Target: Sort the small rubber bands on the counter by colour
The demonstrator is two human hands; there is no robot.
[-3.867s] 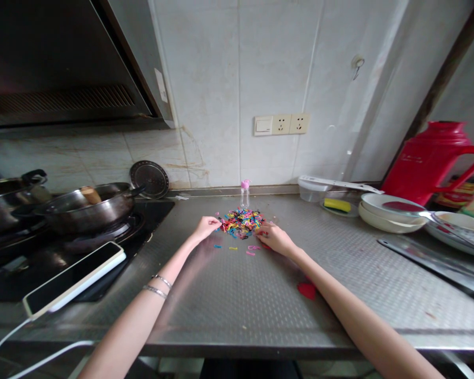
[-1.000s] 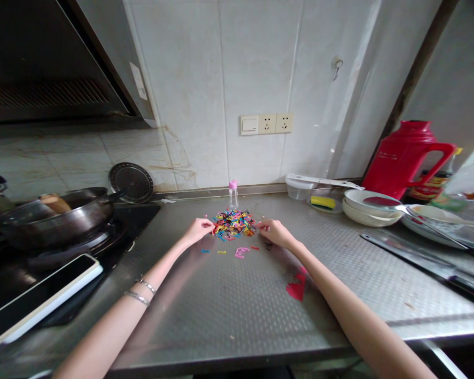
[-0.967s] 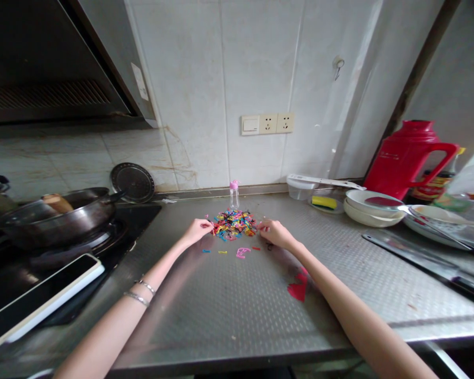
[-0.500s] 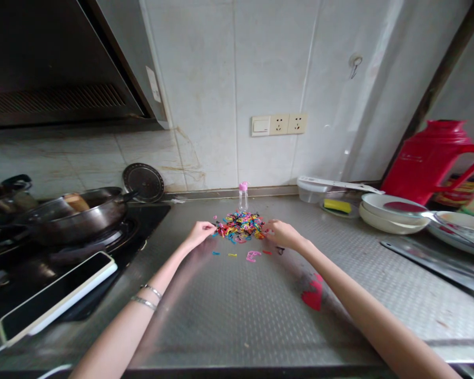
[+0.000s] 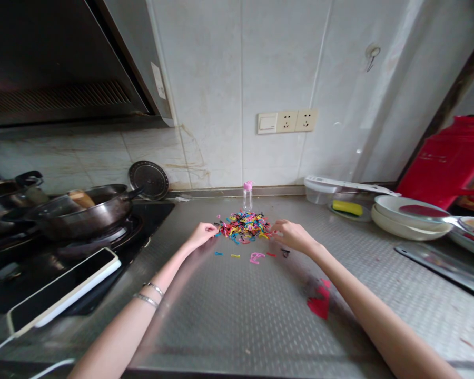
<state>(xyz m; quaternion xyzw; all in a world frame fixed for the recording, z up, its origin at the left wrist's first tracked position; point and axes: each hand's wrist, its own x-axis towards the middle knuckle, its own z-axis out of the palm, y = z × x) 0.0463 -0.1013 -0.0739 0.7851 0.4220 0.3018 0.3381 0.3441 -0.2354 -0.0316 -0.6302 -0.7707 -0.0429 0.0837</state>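
Red, yellow & blk loops [image 5: 245,226] messily piled btwn L hand [image 5: 201,235] & R hand [image 5: 294,235], can't tell if fingers [image 5: 210,230] grip any.

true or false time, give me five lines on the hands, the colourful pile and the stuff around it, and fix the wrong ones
1. The left hand is at the left edge of the colourful pile. True.
2. The pink-capped bottle stands on the person's side of the pile. False: the pink-capped bottle stands beyond it, near the wall.
3. In front of the pile, a blue band lies left of a yellow band. True.
4. Bracelets circle the right wrist. False: the two silver bracelets are on the left arm.
5. The right hand is at the right side of the pile. True.
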